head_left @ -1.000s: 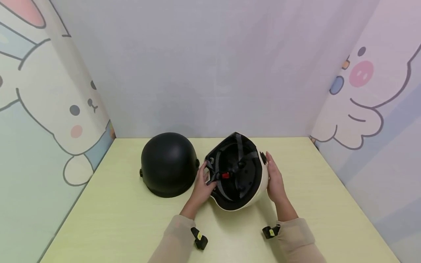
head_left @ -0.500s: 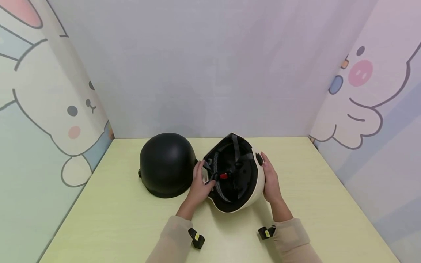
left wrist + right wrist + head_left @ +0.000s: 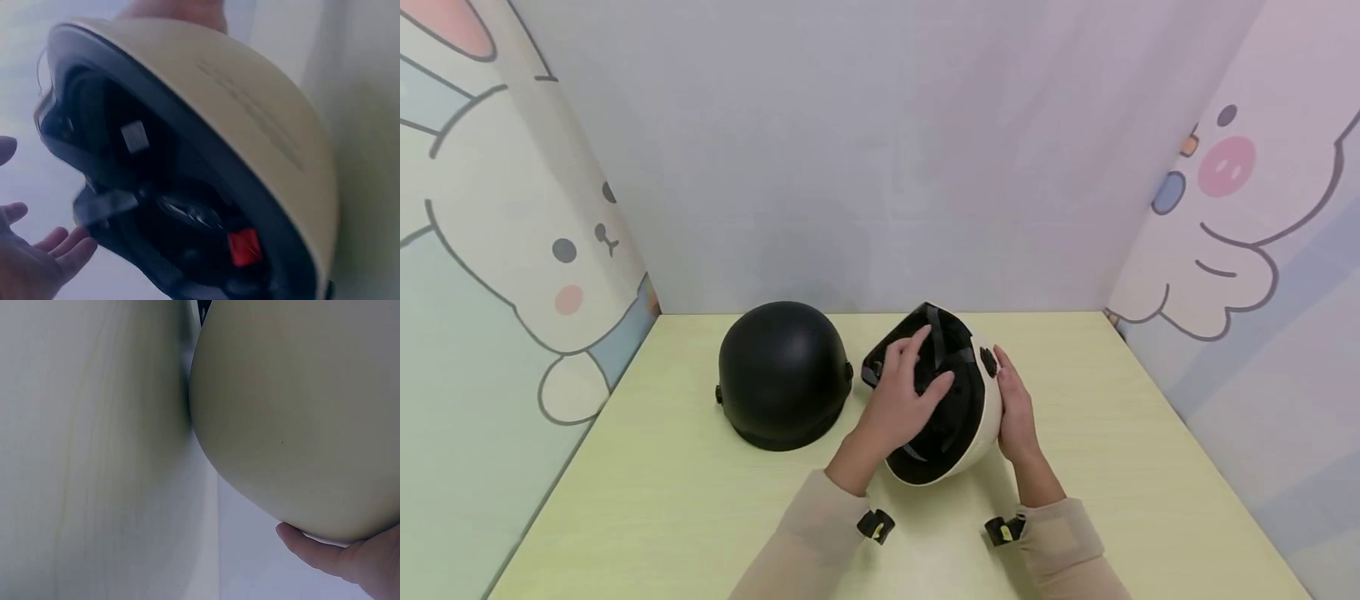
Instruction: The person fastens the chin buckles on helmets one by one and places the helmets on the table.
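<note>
A cream helmet (image 3: 988, 429) lies tipped on the table, its black-lined inside facing up and toward me. Over its opening hovers my left hand (image 3: 897, 402), fingers spread and holding nothing. In the left wrist view, those fingertips (image 3: 80, 247) come right by a strap (image 3: 106, 206), and a red buckle (image 3: 244, 247) lies inside the helmet; my left hand covers that buckle in the head view. Flat along the shell's right side, my right hand (image 3: 1017, 417) steadies it with extended fingers. The right wrist view has a digit (image 3: 315, 553) against the smooth shell.
A black helmet (image 3: 786, 375) sits dome up on the pale table (image 3: 647, 500), just left of the cream one. A grey wall (image 3: 880, 167) stands behind, with cartoon-printed panels (image 3: 490, 333) at both sides.
My left hand has let go of the strap area at the helmet's left edge and moved right, over the opening. The cream helmet and my right hand have shifted slightly left.
</note>
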The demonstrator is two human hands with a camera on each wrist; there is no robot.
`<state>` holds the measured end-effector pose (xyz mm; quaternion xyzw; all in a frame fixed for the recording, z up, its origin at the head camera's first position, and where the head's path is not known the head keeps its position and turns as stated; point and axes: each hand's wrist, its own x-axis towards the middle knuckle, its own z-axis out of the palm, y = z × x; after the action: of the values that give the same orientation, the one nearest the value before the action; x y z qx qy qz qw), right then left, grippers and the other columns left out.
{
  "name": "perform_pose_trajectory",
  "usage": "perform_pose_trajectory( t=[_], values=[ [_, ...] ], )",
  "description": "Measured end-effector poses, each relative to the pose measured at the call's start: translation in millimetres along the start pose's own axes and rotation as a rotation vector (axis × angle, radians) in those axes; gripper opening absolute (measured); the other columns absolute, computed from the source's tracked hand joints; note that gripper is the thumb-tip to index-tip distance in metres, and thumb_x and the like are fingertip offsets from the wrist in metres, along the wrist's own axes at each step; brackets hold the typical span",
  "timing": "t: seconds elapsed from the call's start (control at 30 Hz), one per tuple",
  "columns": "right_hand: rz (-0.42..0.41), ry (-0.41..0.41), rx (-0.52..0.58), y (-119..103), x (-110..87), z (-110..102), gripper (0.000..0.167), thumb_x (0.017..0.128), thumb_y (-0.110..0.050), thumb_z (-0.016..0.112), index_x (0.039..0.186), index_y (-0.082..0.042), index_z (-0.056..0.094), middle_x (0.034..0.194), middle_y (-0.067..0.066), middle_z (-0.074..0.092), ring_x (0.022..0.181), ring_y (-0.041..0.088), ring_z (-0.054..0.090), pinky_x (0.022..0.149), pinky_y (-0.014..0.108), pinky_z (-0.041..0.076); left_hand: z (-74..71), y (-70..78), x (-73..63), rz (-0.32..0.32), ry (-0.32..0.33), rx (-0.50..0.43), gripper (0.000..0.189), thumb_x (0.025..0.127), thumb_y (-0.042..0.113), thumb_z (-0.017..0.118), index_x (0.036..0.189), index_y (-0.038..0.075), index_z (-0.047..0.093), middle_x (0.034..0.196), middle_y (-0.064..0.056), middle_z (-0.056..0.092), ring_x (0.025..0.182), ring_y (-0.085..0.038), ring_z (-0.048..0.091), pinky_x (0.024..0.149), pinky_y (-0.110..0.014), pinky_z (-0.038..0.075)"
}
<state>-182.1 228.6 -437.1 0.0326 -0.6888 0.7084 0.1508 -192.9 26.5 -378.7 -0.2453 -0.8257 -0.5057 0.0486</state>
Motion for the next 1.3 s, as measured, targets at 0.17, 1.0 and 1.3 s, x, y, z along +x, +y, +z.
perform_pose_trajectory(
  t=[0.17,1.0,1.3],
  values=[
    [0.011,-0.010,-0.006,-3,-1.9,3,0.055,0.107,-0.031,0.031,0.153,-0.002,0.026,0.156,0.015,0.026,0.136,0.019,0.031,0.102,0.018,0.030,8.6,22.4,14.0,0.007,-0.070,0.096,0.065,0.098,0.050,0.051,0.154,0.026,0.030,0.143,-0.015,0.032,0.110,-0.029,0.055,0.087,-0.047,0.048],
    [-0.039,0.021,-0.281,-35,1.8,4,0.048,0.105,-0.022,0.042,0.150,-0.004,0.037,0.156,0.013,0.027,0.143,0.027,0.021,0.112,0.049,0.020,12.0,33.3,29.1,-0.042,-0.003,-0.060,0.043,0.093,0.023,0.066,0.134,0.011,0.057,0.142,-0.009,0.043,0.129,-0.025,0.044,0.100,-0.045,0.040],
    [-0.074,0.073,-0.346,-45,3.6,-3,0.047,0.104,-0.020,0.043,0.148,-0.003,0.040,0.156,0.014,0.027,0.144,0.027,0.018,0.112,0.050,0.016,7.7,20.3,25.3,-0.029,0.078,-0.264,0.045,0.094,0.021,0.064,0.136,0.011,0.055,0.133,-0.006,0.049,0.097,-0.021,0.054,0.082,-0.032,0.046]
  ],
)
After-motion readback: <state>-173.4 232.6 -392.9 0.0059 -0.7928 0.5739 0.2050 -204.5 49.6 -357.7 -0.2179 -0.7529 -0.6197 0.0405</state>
